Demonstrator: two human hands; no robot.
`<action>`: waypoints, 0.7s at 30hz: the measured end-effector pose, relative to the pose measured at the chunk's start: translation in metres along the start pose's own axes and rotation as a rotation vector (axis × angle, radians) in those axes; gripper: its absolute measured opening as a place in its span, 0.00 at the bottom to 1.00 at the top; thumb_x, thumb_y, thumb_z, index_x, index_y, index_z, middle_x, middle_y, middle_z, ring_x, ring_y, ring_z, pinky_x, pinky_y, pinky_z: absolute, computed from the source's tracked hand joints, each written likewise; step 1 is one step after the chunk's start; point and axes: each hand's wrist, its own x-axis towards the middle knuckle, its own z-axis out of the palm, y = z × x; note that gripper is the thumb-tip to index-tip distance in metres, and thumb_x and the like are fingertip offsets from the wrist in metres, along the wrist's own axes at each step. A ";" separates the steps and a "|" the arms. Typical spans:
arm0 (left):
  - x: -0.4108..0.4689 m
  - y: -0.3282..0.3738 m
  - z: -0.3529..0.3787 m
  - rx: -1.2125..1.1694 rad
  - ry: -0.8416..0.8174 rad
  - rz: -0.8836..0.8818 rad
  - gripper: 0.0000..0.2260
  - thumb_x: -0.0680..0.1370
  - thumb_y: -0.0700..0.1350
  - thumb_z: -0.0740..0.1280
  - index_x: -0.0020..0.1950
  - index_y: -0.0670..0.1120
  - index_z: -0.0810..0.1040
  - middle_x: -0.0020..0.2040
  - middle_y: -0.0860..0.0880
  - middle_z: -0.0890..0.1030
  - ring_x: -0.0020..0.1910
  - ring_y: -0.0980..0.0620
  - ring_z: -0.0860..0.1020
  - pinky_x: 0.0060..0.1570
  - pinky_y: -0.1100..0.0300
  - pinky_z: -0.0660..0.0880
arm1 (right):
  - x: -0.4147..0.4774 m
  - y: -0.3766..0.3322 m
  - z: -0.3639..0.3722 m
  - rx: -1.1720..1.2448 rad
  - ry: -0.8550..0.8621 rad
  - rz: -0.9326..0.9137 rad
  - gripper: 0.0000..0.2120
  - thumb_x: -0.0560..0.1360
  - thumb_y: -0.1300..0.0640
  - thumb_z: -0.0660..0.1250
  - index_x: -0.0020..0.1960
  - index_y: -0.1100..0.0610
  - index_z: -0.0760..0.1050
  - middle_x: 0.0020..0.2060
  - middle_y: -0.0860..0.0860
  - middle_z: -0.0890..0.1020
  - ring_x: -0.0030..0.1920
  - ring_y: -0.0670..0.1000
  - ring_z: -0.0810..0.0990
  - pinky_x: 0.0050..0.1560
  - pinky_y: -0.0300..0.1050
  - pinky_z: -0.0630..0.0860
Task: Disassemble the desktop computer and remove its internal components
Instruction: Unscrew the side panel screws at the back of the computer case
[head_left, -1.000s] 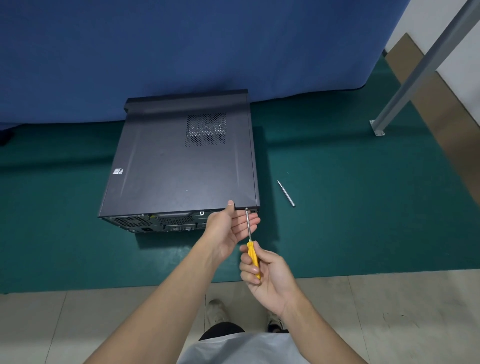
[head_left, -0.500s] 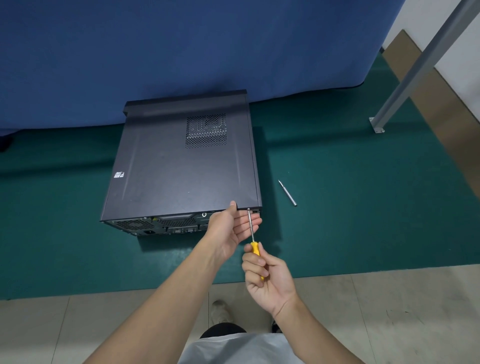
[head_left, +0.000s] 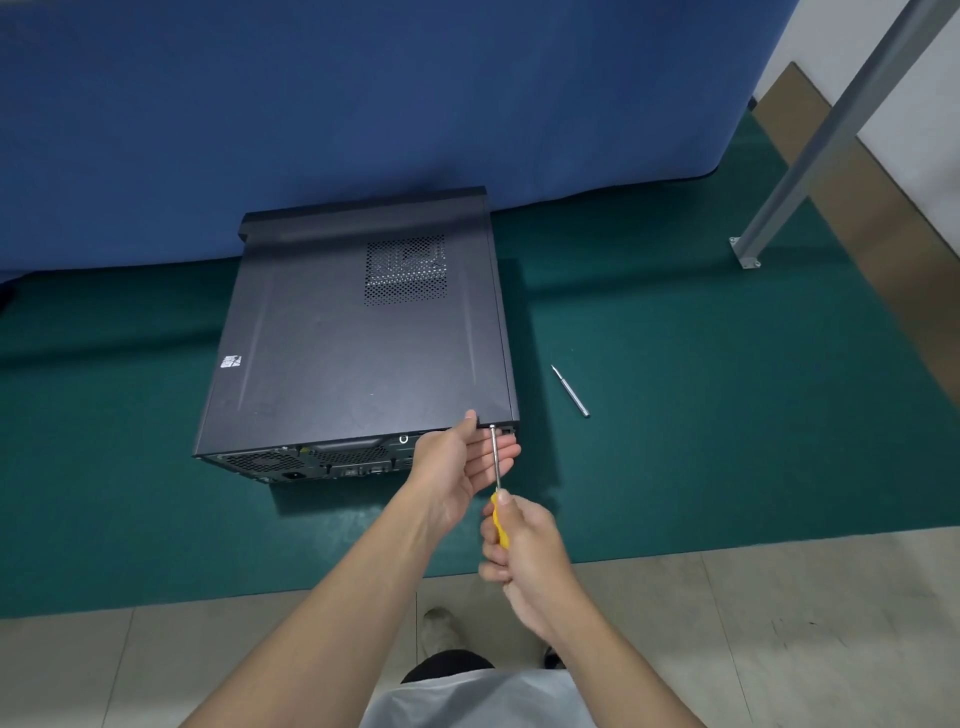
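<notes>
Progress looks slight, as far as I can judge: the desktop computer (head_left: 358, 353) lies flat on its side, its dark side panel in place, and nothing from inside it is in view. A small sticker (head_left: 231, 362) sits near the computer's left edge and a perforated vent (head_left: 406, 270) towards its far right. The rear panel (head_left: 311, 460), with its fan grille and ports, faces the person.

At the computer's near right corner, the left hand (head_left: 457, 467) lies open. Its thumb rests on the panel's top edge and its straight fingers reach across behind the tool. The screwdriver (head_left: 497, 483) has its tip set at that same corner, apparently on a panel screw, though the screw itself is too small to make out. The right hand (head_left: 524, 561), nearer the person than the computer, is curled tightly round the yellow handle. This reads as the first fastener being worked. Freeing the panel, lifting it off and taking out every internal part all seem left to do.

A blue curtain (head_left: 363, 104) hangs behind the computer. The computer rests on a dark green mat (head_left: 727, 415) that spreads to both sides of it. A loose metal shaft (head_left: 570, 391), perhaps a spare bit, lies on the mat just right of the computer. Pale floor tiles (head_left: 779, 623) run on the person's side of the computer, past the mat's near edge. Well to the computer's right, a slanted grey metal post (head_left: 810, 140) is bolted down, with brown board and a white wall beyond it.
</notes>
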 end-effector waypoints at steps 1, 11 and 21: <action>0.000 -0.001 -0.001 0.014 -0.004 0.013 0.14 0.81 0.43 0.64 0.53 0.31 0.77 0.47 0.37 0.84 0.45 0.43 0.84 0.42 0.56 0.81 | -0.002 0.001 0.007 -0.208 0.086 -0.066 0.15 0.82 0.53 0.55 0.39 0.58 0.68 0.28 0.48 0.68 0.24 0.45 0.62 0.23 0.38 0.61; 0.002 -0.005 0.009 0.068 0.100 0.068 0.02 0.76 0.29 0.66 0.45 0.33 0.78 0.38 0.39 0.84 0.36 0.47 0.84 0.34 0.61 0.80 | -0.014 -0.024 -0.011 0.054 -0.164 0.134 0.12 0.80 0.54 0.62 0.49 0.64 0.74 0.37 0.60 0.79 0.34 0.54 0.77 0.32 0.46 0.74; -0.002 -0.009 0.008 0.142 0.106 0.154 0.02 0.75 0.30 0.69 0.45 0.35 0.78 0.41 0.38 0.83 0.40 0.44 0.84 0.41 0.57 0.82 | -0.021 -0.021 -0.012 -0.355 -0.035 -0.046 0.05 0.76 0.65 0.67 0.50 0.65 0.72 0.34 0.57 0.80 0.31 0.53 0.81 0.28 0.41 0.75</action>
